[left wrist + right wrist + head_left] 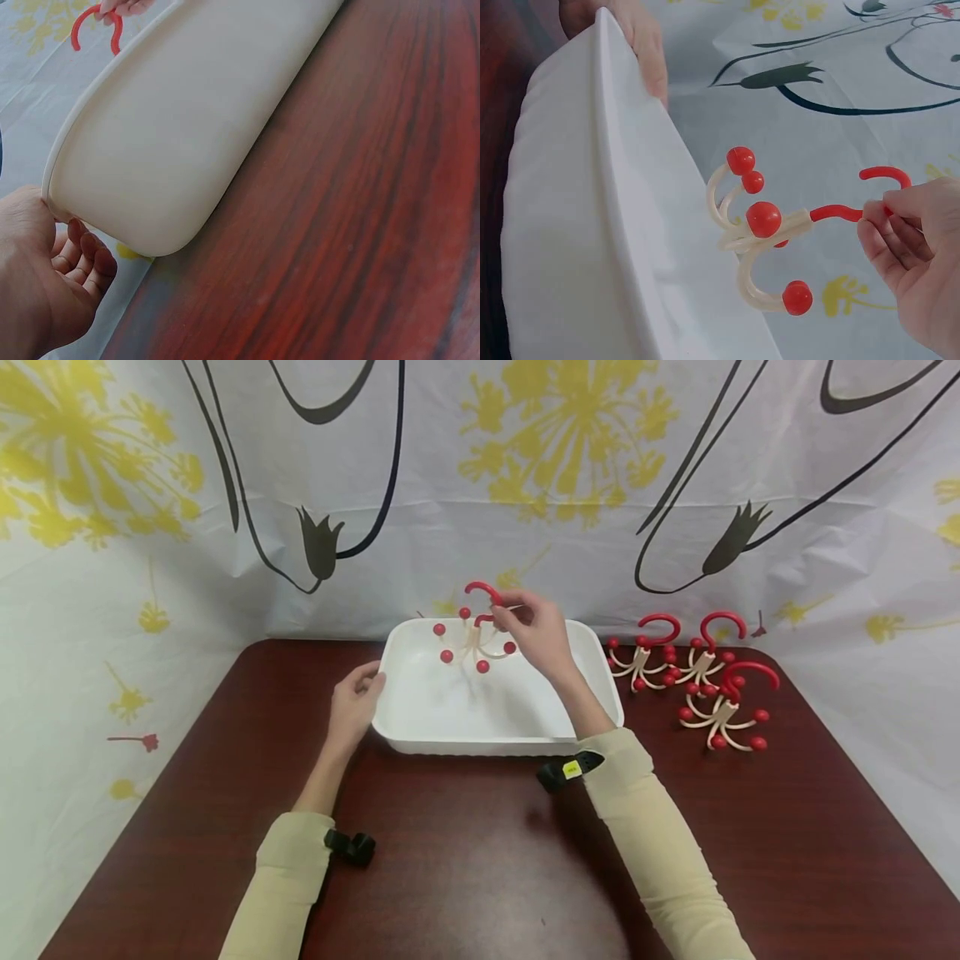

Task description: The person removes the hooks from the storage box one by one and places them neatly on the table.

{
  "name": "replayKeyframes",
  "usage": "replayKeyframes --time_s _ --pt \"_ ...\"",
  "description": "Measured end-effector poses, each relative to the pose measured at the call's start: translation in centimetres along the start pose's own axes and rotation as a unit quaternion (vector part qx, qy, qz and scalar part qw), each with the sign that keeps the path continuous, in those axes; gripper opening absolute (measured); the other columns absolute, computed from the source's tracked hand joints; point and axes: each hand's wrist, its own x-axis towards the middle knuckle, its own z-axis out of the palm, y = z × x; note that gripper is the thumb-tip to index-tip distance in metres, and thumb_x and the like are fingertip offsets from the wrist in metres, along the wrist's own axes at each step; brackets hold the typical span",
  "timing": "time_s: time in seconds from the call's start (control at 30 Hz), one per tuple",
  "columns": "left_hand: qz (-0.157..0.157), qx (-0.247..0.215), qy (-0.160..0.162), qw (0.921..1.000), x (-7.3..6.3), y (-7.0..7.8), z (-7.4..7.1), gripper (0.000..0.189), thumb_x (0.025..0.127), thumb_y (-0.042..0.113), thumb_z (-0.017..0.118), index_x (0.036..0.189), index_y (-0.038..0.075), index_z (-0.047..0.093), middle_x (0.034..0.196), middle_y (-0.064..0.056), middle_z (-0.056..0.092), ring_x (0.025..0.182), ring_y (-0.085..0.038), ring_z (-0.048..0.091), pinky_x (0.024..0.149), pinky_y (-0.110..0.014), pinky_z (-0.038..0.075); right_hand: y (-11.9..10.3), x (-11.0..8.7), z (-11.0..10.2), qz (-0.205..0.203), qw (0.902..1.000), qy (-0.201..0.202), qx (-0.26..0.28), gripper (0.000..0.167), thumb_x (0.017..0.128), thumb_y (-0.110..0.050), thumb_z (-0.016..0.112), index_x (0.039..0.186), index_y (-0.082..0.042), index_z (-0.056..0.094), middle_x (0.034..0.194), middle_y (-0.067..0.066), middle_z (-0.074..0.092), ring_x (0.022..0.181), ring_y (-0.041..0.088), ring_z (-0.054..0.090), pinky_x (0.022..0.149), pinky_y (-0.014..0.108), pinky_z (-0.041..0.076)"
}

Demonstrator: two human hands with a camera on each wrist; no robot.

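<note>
My right hand (542, 633) pinches the red hook of a cream multi-arm hanger (476, 637) between thumb and fingers. Red balls tip its curved arms, which hang over the white tray (480, 747), toward its back. In the right wrist view the hanger (802, 225) tilts, its hook partly covered by my fingers. My left hand (352, 703) grips the tray's left rim; in the left wrist view its curled fingers (90, 259) show below the edge, on the outside.
Three similar hangers, a left one (641, 667), a middle one (702, 665) and a front one (723, 714), stand to the right of the tray with hooks up. A patterned sheet (480, 543) hangs behind the dark wooden table (450, 860).
</note>
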Motion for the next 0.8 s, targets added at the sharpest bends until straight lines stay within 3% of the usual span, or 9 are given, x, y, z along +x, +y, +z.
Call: replayKeyframes --time_s 0.1,0.33,0.8 --pt "0.003 -0.005 -0.001 1.0000 0.0 -0.1 0.0 0.039 0.102 0.026 0.059 0.135 0.005 0.062 0.097 -0.016 0.065 0.080 -0.020 0.063 0.067 -0.022 0.050 0.0 -0.2 -1.0 0.004 1.0000 0.005 0.004 0.026 0.097 -0.011 0.069 0.115 0.007 0.068 0.102 0.019 0.070 0.083 0.022 0.068 0.077 0.033 0.056" --pt "-0.002 0.004 0.002 1.0000 -0.1 0.0 0.1 0.039 0.102 0.027 0.059 0.135 0.006 0.063 0.095 -0.015 0.065 0.079 -0.021 0.061 0.066 -0.023 0.049 -0.2 -0.7 -3.5 0.006 0.9997 0.016 0.015 0.026 0.097 -0.008 0.068 0.118 0.008 0.067 0.106 0.026 0.070 0.089 0.039 0.067 0.080 0.033 0.055" --pt "-0.001 0.007 0.005 1.0000 0.0 0.1 0.1 0.038 0.103 0.026 0.058 0.135 0.006 0.062 0.094 -0.015 0.064 0.080 -0.020 0.061 0.067 -0.023 0.049 -0.2 -2.3 -8.6 0.019 0.9978 0.056 -0.030 0.027 0.096 -0.015 0.071 0.116 0.003 0.070 0.101 0.017 0.074 0.083 0.022 0.070 0.076 0.022 0.055"
